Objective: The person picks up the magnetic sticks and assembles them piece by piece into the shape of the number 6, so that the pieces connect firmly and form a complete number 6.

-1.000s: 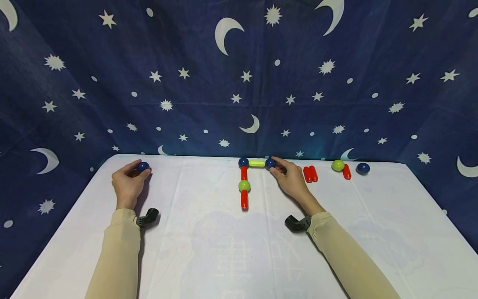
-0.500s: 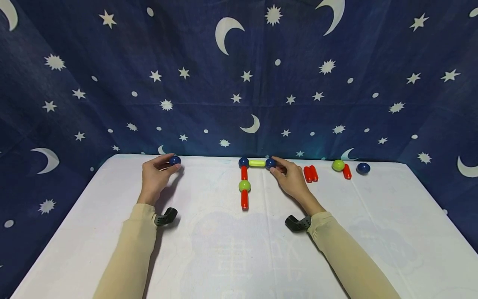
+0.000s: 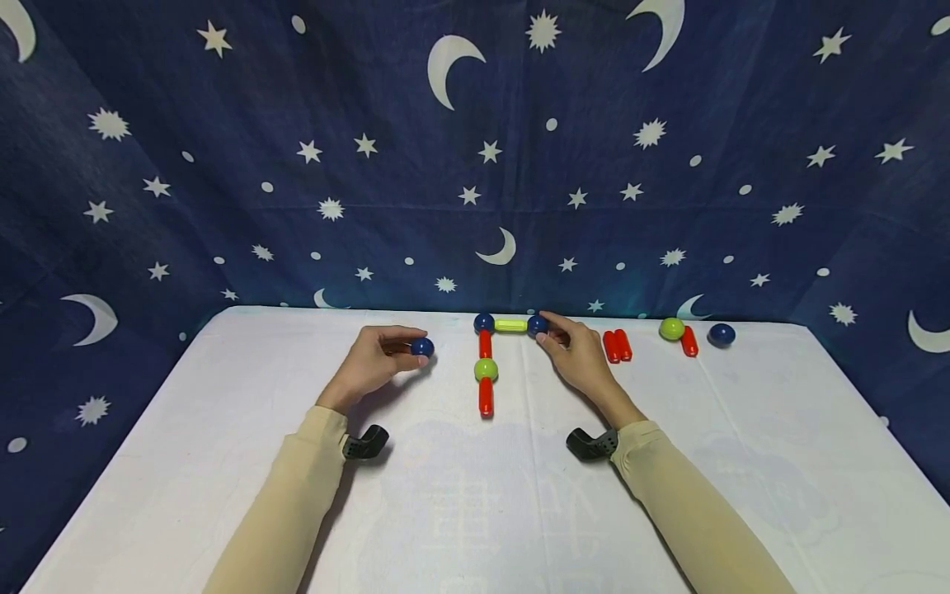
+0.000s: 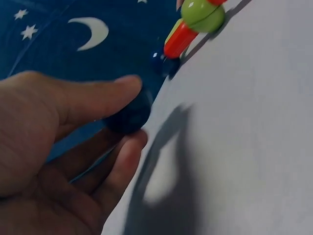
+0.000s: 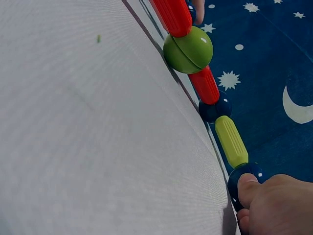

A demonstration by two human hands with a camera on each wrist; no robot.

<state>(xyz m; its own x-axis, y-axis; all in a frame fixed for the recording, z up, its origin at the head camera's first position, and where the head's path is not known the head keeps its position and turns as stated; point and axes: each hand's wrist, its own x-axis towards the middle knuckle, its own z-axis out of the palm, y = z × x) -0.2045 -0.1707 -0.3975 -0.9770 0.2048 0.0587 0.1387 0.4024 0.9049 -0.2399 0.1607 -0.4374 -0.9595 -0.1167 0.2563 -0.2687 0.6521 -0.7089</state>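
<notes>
My left hand [image 3: 378,363] pinches a dark blue ball [image 3: 422,347] between thumb and fingers, a short way left of the joined pieces; in the left wrist view the ball [image 4: 129,112] shows above the hand's shadow. My right hand [image 3: 582,355] pinches another blue ball [image 3: 537,325] at the end of a yellow-green rod [image 3: 510,326]. That rod runs to a blue corner ball [image 3: 484,323]. From the corner a red rod [image 3: 486,344] comes toward me, then a green ball [image 3: 486,370] and a second red rod [image 3: 486,397] with its near end free.
Right of my right hand, two red rods [image 3: 618,346] lie side by side. Farther right are a green ball [image 3: 671,329], a red rod [image 3: 689,341] touching it, and a blue ball [image 3: 721,335]. A dark starry cloth [image 3: 401,214] hangs behind the white table [image 3: 223,462].
My left hand has carried its blue ball from the far left to the right, close to the joined pieces. My right hand has stayed in place on its ball.
</notes>
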